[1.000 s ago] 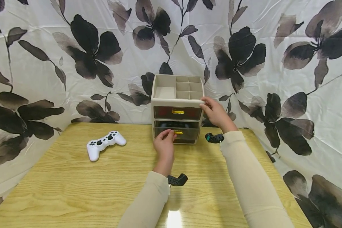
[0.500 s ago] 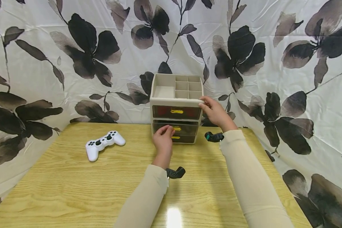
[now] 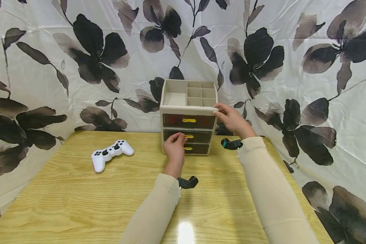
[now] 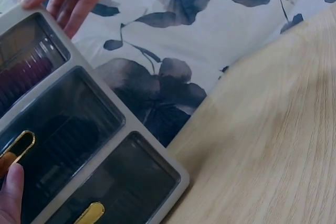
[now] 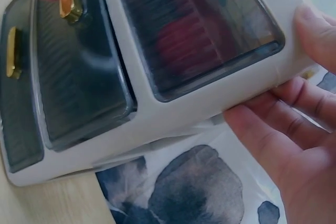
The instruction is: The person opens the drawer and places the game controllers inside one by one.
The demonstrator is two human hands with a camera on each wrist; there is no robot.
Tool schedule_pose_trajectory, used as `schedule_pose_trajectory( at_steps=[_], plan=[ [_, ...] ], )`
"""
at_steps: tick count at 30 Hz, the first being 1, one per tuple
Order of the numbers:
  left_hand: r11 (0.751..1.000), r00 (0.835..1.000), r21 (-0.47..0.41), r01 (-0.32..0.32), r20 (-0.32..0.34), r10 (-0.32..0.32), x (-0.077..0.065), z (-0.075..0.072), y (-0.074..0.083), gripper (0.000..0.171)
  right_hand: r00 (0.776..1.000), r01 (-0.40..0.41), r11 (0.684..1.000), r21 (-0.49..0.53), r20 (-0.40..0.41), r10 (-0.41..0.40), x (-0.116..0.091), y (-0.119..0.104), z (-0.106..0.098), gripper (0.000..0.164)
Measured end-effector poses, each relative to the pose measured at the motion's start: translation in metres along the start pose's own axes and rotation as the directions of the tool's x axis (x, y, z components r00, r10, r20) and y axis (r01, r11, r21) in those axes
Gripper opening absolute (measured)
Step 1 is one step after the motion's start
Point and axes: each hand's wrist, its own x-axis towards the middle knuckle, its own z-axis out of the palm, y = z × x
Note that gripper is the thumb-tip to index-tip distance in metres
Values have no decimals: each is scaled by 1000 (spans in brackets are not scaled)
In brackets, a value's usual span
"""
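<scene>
A beige desktop organizer [image 3: 162, 117] with three dark see-through drawers stands against the back cloth. My left hand [image 3: 174, 149] pinches the gold handle [image 4: 20, 148] of the middle drawer [image 5: 84, 72], its thumb on the front and a fingertip showing through the handle's loop. That drawer sits in its frame, with a thin dark gap along one edge in the right wrist view. At the organizer's upper right corner, my right hand [image 3: 231, 120] grips the casing, thumb on the front and fingers along the side. Something red shows inside the top drawer [image 5: 205, 35]; what it is stays unclear.
A white game controller [image 3: 112, 153] lies on the wooden table [image 3: 109, 203], left of the organizer. Floral cloth [image 3: 195, 44] hangs close behind and on both sides. Open compartments [image 3: 175, 98] form the organizer's top.
The middle drawer, pulled out a second ago, has slid back into the organizer, my left hand moving forward with its handle. The bottom drawer's handle has come into sight. My right hand keeps its grip.
</scene>
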Motion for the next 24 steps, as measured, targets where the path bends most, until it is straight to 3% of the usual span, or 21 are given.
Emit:
schedule_pose_trajectory(
  at_steps=[9, 24],
  plan=[
    [1000, 1000, 28, -6, -1, 6, 4, -3, 0, 13, 1000, 9, 1000, 22, 30, -10, 1, -2, 1, 28],
    [1000, 999, 30, 0, 46, -1, 10, -11, -1, 16, 1000, 17, 1000, -20, 4, -17, 0, -4, 5, 32]
  ],
)
